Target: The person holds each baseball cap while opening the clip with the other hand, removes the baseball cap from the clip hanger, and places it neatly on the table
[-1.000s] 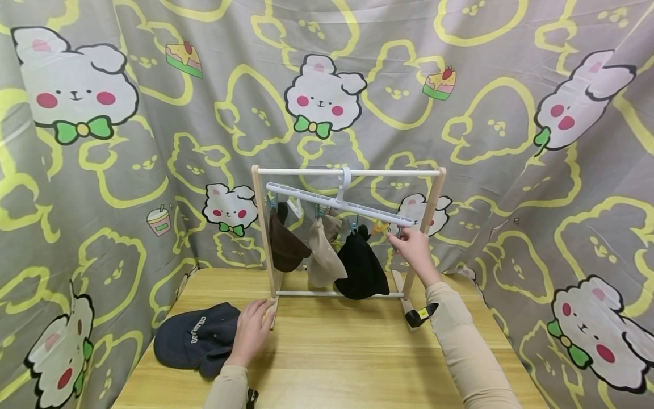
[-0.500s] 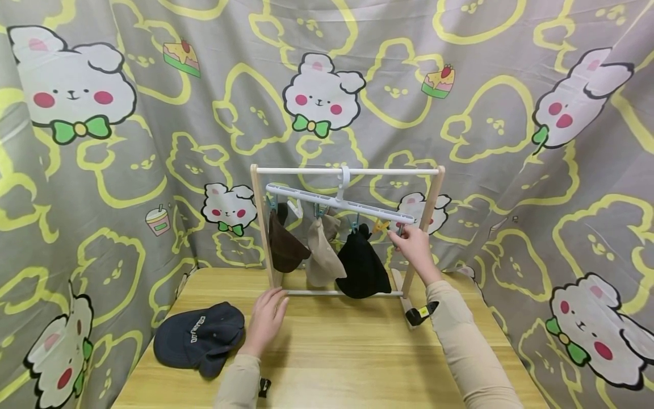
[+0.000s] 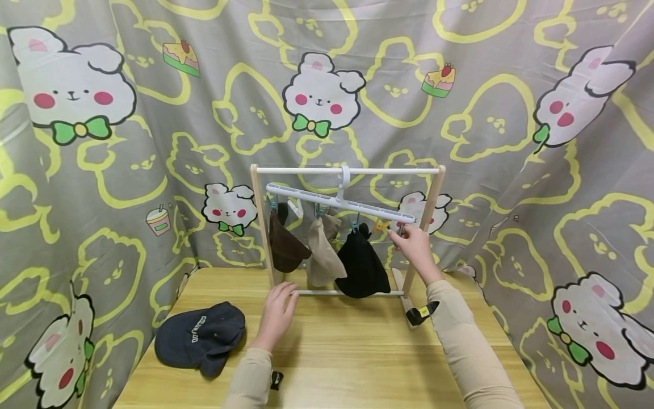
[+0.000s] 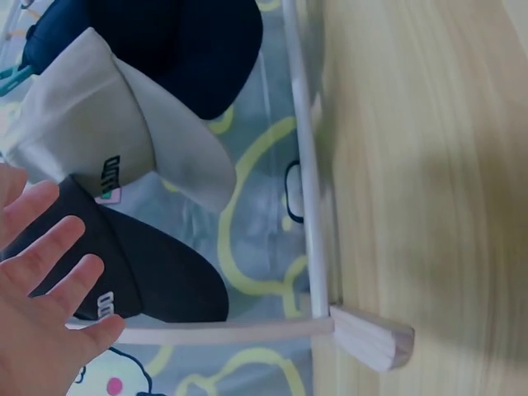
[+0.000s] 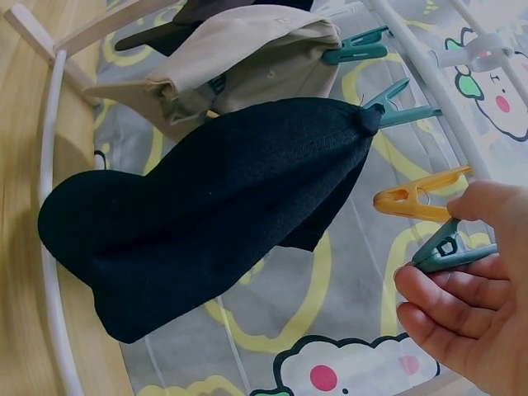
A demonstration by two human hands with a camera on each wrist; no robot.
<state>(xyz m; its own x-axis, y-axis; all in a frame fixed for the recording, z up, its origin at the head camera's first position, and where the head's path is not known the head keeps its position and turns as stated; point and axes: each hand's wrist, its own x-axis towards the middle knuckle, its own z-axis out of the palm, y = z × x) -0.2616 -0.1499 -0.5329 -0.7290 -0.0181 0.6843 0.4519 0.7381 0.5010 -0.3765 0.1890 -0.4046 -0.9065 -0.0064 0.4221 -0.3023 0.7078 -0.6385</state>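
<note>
My right hand (image 3: 414, 247) pinches a teal clothespin (image 5: 450, 250) at the lower right end of the white clip hanger (image 3: 375, 210). Beside it hangs a yellow clothespin (image 5: 404, 198) with nothing in it. From other teal clothespins hang a black cap (image 5: 206, 206), a beige cap (image 3: 323, 255) and a dark brown cap (image 3: 286, 244). With its fingers spread, my left hand (image 3: 276, 312) hovers by the lower left of the rack and holds nothing. A navy cap (image 3: 201, 338) with white lettering lies on the table to the left of that hand.
The wooden rack (image 3: 436, 199) carries the tilted hanger on its white top bar (image 3: 301, 171). A white clothespin (image 3: 294, 209) hangs between the brown and beige caps. Patterned curtains (image 3: 204, 125) surround the wooden table (image 3: 357, 363).
My left hand has moved rightward and slightly forward, away from the navy cap toward the rack's lower bar. My right hand stays on the teal clothespin, and the hanging caps have barely moved.
</note>
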